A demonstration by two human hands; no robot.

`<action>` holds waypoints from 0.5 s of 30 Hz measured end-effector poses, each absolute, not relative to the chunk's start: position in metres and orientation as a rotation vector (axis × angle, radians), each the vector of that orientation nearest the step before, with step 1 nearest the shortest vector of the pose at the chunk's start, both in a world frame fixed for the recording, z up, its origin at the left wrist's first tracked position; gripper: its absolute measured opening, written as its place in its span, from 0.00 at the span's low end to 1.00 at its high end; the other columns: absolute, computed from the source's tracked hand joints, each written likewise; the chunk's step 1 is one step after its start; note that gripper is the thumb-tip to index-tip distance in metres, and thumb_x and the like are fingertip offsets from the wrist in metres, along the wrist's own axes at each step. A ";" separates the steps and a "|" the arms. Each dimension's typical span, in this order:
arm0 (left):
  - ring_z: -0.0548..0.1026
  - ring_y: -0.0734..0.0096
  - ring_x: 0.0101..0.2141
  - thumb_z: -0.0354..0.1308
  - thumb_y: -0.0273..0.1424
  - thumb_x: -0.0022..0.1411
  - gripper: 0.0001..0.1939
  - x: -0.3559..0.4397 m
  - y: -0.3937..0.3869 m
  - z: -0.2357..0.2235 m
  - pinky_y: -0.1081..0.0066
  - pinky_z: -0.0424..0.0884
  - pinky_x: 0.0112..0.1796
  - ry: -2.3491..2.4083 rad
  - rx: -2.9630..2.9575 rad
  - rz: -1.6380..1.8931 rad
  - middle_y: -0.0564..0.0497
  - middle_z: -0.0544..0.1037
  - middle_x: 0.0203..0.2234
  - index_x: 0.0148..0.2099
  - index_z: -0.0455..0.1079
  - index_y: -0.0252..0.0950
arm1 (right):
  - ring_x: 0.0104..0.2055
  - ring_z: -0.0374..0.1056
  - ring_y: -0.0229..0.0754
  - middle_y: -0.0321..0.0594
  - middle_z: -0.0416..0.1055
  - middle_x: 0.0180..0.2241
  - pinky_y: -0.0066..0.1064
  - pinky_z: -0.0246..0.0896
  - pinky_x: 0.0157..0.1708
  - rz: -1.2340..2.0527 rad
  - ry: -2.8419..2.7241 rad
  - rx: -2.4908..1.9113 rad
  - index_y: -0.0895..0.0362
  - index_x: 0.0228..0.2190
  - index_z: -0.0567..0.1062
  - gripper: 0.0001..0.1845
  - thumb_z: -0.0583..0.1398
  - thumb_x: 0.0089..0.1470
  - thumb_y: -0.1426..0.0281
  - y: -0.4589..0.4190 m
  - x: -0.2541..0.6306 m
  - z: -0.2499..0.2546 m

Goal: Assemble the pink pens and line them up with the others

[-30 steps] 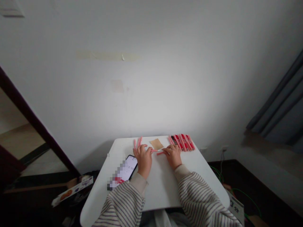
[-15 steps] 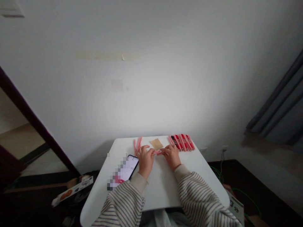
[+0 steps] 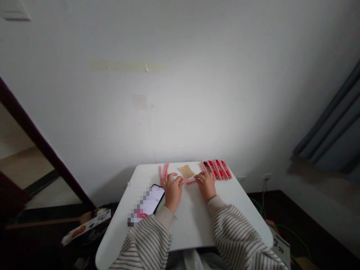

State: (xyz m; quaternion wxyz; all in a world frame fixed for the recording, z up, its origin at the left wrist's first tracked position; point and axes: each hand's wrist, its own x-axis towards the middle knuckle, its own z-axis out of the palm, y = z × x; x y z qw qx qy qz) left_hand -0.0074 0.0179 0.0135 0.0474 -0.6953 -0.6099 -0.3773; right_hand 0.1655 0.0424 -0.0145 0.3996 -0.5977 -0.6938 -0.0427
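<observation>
My left hand (image 3: 173, 191) is closed, thumb and fingers pinching a slim pink pen part (image 3: 185, 180), from which a thin pale length runs toward my other hand. My right hand (image 3: 207, 186) is also closed, its fingertips on a second pink pen part (image 3: 191, 182) that points left, low over the table. Whether the thin length also sits in my right fingers is too small to tell. Just beyond the hands lies a tan paper square (image 3: 186, 171). Several pink sticks (image 3: 164, 170) lie behind my left hand, partly hidden by it.
A row of several pink and red pens (image 3: 218, 169) lies at the table's back right. Left of my left forearm is a phone (image 3: 152, 200), screen lit, partly blurred out. The white table (image 3: 194, 228) stands close to the wall (image 3: 180, 123). Green cables (image 3: 260, 206) run on the right.
My right hand has shifted slightly right, and more of the pink part and thin pale length shows between the hands. My left hand stays nearly in place.
</observation>
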 end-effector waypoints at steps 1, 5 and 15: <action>0.65 0.61 0.49 0.56 0.35 0.59 0.07 -0.007 0.018 0.013 0.50 0.52 0.56 -1.858 -2.129 -1.148 0.49 0.72 0.44 0.37 0.76 0.45 | 0.43 0.57 0.44 0.40 0.70 0.38 0.36 0.47 0.44 -0.102 -1.762 -1.510 0.49 0.34 0.80 0.06 0.61 0.55 0.68 0.042 0.165 -0.015; 0.65 0.61 0.49 0.56 0.36 0.59 0.08 -0.007 0.019 0.010 0.54 0.56 0.53 -1.864 -2.152 -1.151 0.49 0.71 0.44 0.37 0.76 0.44 | 0.43 0.58 0.44 0.39 0.70 0.37 0.34 0.47 0.43 -0.056 -1.788 -1.486 0.47 0.34 0.80 0.06 0.62 0.54 0.67 0.042 0.163 -0.015; 0.64 0.62 0.49 0.56 0.34 0.59 0.07 -0.006 0.019 0.008 0.56 0.58 0.52 -1.869 -2.189 -1.158 0.49 0.71 0.44 0.37 0.74 0.41 | 0.43 0.59 0.42 0.38 0.70 0.35 0.33 0.48 0.43 -0.013 -1.823 -1.421 0.45 0.33 0.80 0.07 0.63 0.54 0.69 0.043 0.161 -0.017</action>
